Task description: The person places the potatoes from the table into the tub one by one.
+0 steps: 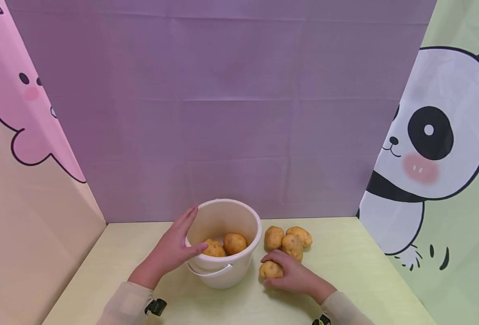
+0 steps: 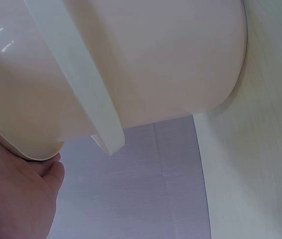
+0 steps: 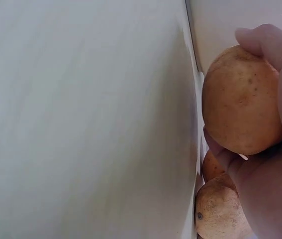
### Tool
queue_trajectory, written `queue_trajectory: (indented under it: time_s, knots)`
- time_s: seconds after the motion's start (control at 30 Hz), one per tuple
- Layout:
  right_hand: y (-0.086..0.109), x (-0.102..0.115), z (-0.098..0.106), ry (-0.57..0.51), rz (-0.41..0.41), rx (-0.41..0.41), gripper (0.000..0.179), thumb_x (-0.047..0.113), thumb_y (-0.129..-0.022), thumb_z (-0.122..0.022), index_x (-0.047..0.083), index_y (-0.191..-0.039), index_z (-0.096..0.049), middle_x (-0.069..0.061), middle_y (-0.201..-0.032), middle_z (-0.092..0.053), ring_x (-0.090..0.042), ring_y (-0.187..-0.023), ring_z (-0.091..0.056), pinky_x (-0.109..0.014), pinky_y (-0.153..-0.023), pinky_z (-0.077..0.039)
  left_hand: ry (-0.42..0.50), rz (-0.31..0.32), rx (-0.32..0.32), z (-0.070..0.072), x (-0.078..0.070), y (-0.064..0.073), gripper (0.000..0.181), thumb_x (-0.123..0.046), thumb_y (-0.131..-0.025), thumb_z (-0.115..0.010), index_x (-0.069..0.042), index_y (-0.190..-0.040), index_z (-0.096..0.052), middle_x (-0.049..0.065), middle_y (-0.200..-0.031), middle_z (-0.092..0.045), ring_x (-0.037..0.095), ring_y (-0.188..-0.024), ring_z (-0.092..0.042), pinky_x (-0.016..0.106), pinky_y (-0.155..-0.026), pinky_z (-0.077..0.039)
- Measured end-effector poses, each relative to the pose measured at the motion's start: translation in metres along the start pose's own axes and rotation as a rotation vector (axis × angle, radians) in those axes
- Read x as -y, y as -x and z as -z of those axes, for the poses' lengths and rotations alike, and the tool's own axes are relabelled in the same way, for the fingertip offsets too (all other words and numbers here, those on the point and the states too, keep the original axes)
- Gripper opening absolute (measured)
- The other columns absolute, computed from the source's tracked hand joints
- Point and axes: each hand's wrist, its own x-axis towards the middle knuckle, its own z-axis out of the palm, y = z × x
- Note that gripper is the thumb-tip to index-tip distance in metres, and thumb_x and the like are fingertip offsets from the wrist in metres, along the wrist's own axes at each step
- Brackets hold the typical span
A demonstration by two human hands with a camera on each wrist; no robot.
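A white bucket (image 1: pixel 227 280) stands on the table with two potatoes visible inside, one on the left (image 1: pixel 214 248) and one on the right (image 1: pixel 235 243). My left hand (image 1: pixel 173 246) holds the bucket's rim at its left side, the thumb reaching over the front edge. To the right of the bucket, my right hand (image 1: pixel 290 273) grips a potato (image 1: pixel 271 270) between thumb and fingers; the right wrist view shows this potato (image 3: pixel 242 102) large and close. Beyond that hand lie more potatoes: one at the left (image 1: pixel 274 238), one at the back (image 1: pixel 300 236) and one in front (image 1: pixel 292 247).
The bucket's handle (image 1: pixel 215 272) hangs down at its front. A purple cloth backdrop (image 1: pixel 231 113) rises behind the pale table (image 1: pixel 345 266). Printed side panels stand at left and right, with a panda (image 1: pixel 458 135) on the right one.
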Motion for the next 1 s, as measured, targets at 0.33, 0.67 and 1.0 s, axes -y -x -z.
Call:
queue_trajectory:
  time_s: [0.33,0.67,1.0]
  knots:
    - [-0.003,0.004,0.011,-0.031,0.071,-0.088,0.039,0.026,-0.096,-0.087,0.026,-0.130,-0.070,0.010,-0.128,-0.069,-0.010,-0.114,-0.064,-0.035,-0.102,-0.055,-0.003,0.012,0.008,0.000,0.000,-0.002,0.111,-0.057,-0.094,-0.083,-0.004,-0.175,-0.028,0.019,-0.181,-0.025,0.052,-0.161,-0.031,0.076,-0.120,-0.036]
    - [-0.008,0.016,0.027,-0.015,0.114,-0.158,0.039,0.020,-0.094,-0.087,0.021,-0.129,-0.072,0.010,-0.122,-0.071,-0.011,-0.106,-0.064,-0.033,-0.093,-0.055,0.001,-0.007,0.006,0.000,0.001,-0.002,0.111,-0.057,-0.094,-0.083,-0.003,-0.175,-0.029,0.018,-0.181,-0.026,0.051,-0.161,-0.032,0.075,-0.120,-0.037]
    - [-0.018,0.024,0.043,-0.077,0.195,-0.184,0.039,0.015,-0.096,-0.087,0.020,-0.132,-0.072,0.003,-0.126,-0.072,-0.014,-0.108,-0.066,-0.031,-0.093,-0.055,0.006,-0.006,0.007,0.000,0.001,-0.002,0.111,-0.056,-0.094,-0.083,-0.003,-0.174,-0.028,0.018,-0.181,-0.026,0.051,-0.161,-0.032,0.075,-0.121,-0.036]
